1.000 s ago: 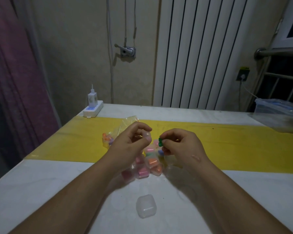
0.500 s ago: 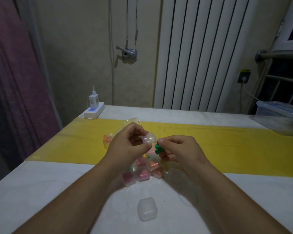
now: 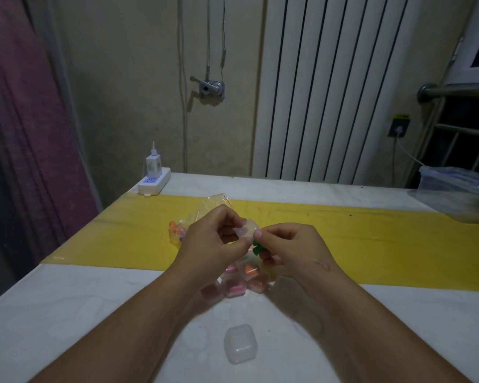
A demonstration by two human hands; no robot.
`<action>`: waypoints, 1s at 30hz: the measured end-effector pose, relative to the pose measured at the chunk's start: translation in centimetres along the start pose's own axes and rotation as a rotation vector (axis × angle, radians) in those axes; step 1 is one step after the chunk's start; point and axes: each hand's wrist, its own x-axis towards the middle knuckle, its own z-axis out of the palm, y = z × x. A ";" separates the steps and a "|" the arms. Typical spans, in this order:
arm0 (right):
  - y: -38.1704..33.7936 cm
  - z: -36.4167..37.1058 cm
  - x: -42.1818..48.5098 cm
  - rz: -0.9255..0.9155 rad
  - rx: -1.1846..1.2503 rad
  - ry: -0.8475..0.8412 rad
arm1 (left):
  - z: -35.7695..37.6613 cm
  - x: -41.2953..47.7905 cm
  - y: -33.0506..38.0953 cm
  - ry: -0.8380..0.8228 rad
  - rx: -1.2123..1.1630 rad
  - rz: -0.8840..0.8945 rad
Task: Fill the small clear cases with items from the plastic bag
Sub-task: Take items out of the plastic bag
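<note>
Left grip [image 3: 213, 239] is pinching a small clear case [image 3: 246, 230] between thumb and curled fingers, holding it up above the bench [image 3: 94, 313]. Right grip [image 3: 291, 248] is curling around a little green piece [image 3: 257, 247], with the fingertip touching the edge of that case, so both hands are meeting right in the middle over the yellow strip [image 3: 385, 244]. Can't really tell if the case lid is popped open or not, it's too blurry there.

Just under the hands, a bunch of filled cases [image 3: 238, 284] are sitting huddled together on the white part of the bench, showing pink and orange stuff inside. Closer to the camera, one empty case [image 3: 240, 346] is sitting on its own, well apart from the cluster. Behind the left hand, the plastic bag [image 3: 205, 214] is lying on the yellow strip with orange bits [image 3: 175, 228] showing through it.

Further out, a white power strip [image 3: 154, 183] with a charger [image 3: 153, 165] plugged in is sitting at the far left corner of the bench, and a clear storage tub [image 3: 454, 194] is sitting at the far right edge. Behind it all, a white radiator [image 3: 343, 92] is standing against the wall, and a purple curtain [image 3: 20, 134] is hanging on the left.
</note>
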 end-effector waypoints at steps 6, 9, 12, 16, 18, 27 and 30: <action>0.1 0.2 0.2 -0.034 -0.049 0.029 | 0.0 0.0 -0.1 0.006 -0.004 0.033; 0.2 0.3 0.2 -0.064 -0.074 0.049 | -0.1 0.1 -0.2 -0.056 -0.028 0.015; 0.2 0.3 0.2 -0.104 -0.090 0.032 | -0.5 0.2 -0.3 -0.137 0.051 0.021; 0.0 0.2 0.4 -0.076 -0.013 0.070 | -0.6 0.2 0.2 -0.105 0.010 -0.002; 0.0 0.2 0.3 -0.036 0.018 0.058 | -0.6 0.2 0.3 -0.071 -0.049 -0.010; 0.3 0.6 0.5 0.000 -0.007 0.021 | -0.1 0.0 0.2 -0.038 -0.037 -0.027; 0.4 0.7 0.6 0.014 0.020 0.054 | -0.1 0.0 0.3 -0.026 -0.035 -0.053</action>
